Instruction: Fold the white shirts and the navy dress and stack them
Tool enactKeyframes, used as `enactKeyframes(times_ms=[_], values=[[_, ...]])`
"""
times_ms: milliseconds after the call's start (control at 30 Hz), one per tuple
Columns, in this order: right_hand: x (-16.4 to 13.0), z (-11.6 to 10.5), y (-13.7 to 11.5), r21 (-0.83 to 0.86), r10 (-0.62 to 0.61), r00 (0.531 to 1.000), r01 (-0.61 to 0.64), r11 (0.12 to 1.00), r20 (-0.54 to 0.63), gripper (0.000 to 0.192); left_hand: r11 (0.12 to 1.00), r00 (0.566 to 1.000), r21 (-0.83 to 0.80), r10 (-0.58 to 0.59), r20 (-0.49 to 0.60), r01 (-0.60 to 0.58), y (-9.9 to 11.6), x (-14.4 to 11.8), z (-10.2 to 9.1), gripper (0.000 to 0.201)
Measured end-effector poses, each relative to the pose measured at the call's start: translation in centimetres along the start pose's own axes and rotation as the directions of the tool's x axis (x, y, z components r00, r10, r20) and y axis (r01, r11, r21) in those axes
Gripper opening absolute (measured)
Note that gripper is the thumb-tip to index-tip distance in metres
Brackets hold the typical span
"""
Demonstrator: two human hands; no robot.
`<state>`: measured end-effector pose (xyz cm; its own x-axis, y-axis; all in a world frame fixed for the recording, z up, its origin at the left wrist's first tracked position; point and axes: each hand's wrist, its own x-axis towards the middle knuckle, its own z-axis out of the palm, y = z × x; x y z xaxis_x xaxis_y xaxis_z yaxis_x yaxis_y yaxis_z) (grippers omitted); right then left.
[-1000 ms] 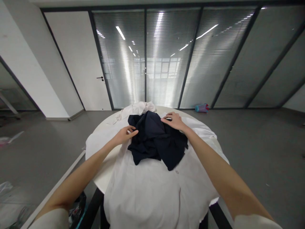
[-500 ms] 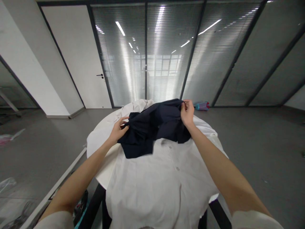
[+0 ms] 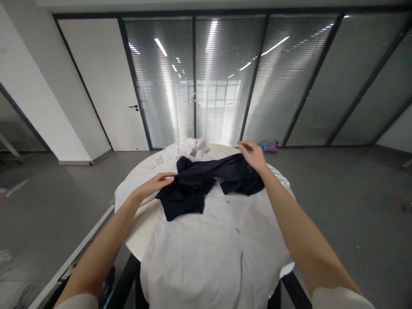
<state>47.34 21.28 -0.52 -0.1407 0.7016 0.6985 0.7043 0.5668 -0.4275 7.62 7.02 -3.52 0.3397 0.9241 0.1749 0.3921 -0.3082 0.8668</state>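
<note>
On the far side of the room, a big glass wall (image 3: pixel 219 86) stands past a grey floor (image 3: pixel 337 193), with a white door (image 3: pixel 99 86) at the left. Nearer, a round white table (image 3: pixel 141 227) has a white shirt (image 3: pixel 199 257) on it, hanging over the near edge. A dark blue cloth (image 3: pixel 186 191) lies across the shirt and hides its far part. The cloth's right end is lower than a moment ago. The right hand (image 3: pixel 255 158) is just above it, fingers now loose and open. The left hand (image 3: pixel 154 184) touches the left end; I cannot tell if its fingers pinch. Far right, a small blue and pink thing (image 3: pixel 271 146) sits on the floor.
</note>
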Motion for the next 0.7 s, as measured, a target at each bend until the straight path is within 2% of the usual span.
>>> enactKeyframes(times_ms=[33, 100, 133, 167, 200, 267, 300, 333, 367, 400, 467, 533, 567, 600, 633, 667, 700], values=[[-0.1, 0.0, -0.5, 0.035, -0.074, 0.992, 0.071, 0.997, 0.103, 0.039, 1.0, 0.999, 0.03, -0.006, 0.041, 0.005, -0.1, -0.1, -0.3, 0.058], [-0.3, 0.2, -1.5, 0.095, -0.189, 0.927, 0.167, 0.981, 0.324, 0.04, 0.991, 0.996, 0.136, -0.022, 0.092, 0.009, -0.6, -0.3, -0.8, 0.082], [-0.4, 0.5, -1.9, 0.129, -0.213, 0.892, 0.176, 0.976, 0.4, 0.037, 0.98, 0.994, 0.197, -0.033, 0.104, 0.012, -0.9, -0.3, -1.0, 0.093], [-0.4, 0.7, -2.3, 0.168, -0.218, 0.878, 0.161, 0.973, 0.425, 0.035, 0.968, 0.993, 0.251, -0.046, 0.109, 0.017, -1.2, -0.3, -1.2, 0.101], [-0.4, 0.7, -2.6, 0.213, -0.209, 0.894, 0.132, 0.968, 0.397, 0.037, 0.955, 0.993, 0.296, -0.053, 0.107, 0.019, -1.5, -0.2, -1.3, 0.104], [-0.2, 0.3, -3.0, 0.317, -0.137, 0.967, 0.064, 0.946, 0.216, 0.044, 0.93, 0.999, 0.368, -0.019, 0.046, 0.001, -1.9, 0.0, -1.4, 0.097], [0.0, -0.2, -3.1, 0.379, -0.085, 0.988, 0.029, 0.925, 0.131, 0.048, 0.911, 0.999, 0.411, 0.038, -0.034, -0.02, -1.9, 0.2, -1.4, 0.086], [0.1, -0.8, -3.2, 0.443, -0.045, 0.993, -0.007, 0.897, 0.107, 0.051, 0.884, 0.981, 0.465, 0.126, -0.146, -0.044, -1.9, 0.4, -1.3, 0.072], [0.2, -1.5, -3.3, 0.499, -0.026, 0.989, -0.05, 0.865, 0.144, 0.055, 0.847, 0.932, 0.527, 0.24, -0.27, -0.066, -1.7, 0.5, -1.2, 0.057], [0.3, -2.1, -3.4, 0.537, -0.023, 0.977, -0.097, 0.838, 0.214, 0.059, 0.803, 0.846, 0.591, 0.37, -0.385, -0.083, -1.5, 0.5, -1.1, 0.044], [0.3, -2.9, -3.9, 0.545, -0.046, 0.941, -0.155, 0.824, 0.337, 0.067, 0.71, 0.602, 0.697, 0.601, -0.526, -0.1, -1.1, 0.3, -0.8, 0.028], [0.2, -2.6, -4.7, 0.484, -0.073, 0.939, -0.106, 0.869, 0.336, 0.066, 0.654, 0.361, 0.75, 0.726, -0.585, -0.1, -0.7, -0.1, -0.5, 0.026], [0.0, -2.1, -5.3, 0.442, -0.1, 0.946, -0.049, 0.896, 0.309, 0.062, 0.652, 0.273, 0.752, 0.745, -0.609, -0.101, -0.6, -0.2, -0.3, 0.032], [-0.2, -1.4, -5.9, 0.401, -0.146, 0.944, 0.016, 0.916, 0.295, 0.058, 0.671, 0.222, 0.734, 0.736, -0.64, -0.109, -0.4, -0.4, -0.2, 0.043], [-0.5, -0.7, -6.6, 0.368, -0.201, 0.932, 0.08, 0.926, 0.303, 0.052, 0.71, 0.216, 0.693, 0.701, -0.68, -0.122, -0.3, -0.5, 0.0, 0.053], [-0.8, 0.1, -7.3, 0.345, -0.258, 0.908, 0.139, 0.929, 0.331, 0.046, 0.763, 0.254, 0.632, 0.644, -0.722, -0.136, -0.2, -0.5, 0.1, 0.062], [-1.3, 0.8, -8.1, 0.329, -0.314, 0.87, 0.19, 0.925, 0.381, 0.042, 0.818, 0.331, 0.558, 0.57, -0.752, -0.139, -0.2, -0.4, 0.2, 0.066]])
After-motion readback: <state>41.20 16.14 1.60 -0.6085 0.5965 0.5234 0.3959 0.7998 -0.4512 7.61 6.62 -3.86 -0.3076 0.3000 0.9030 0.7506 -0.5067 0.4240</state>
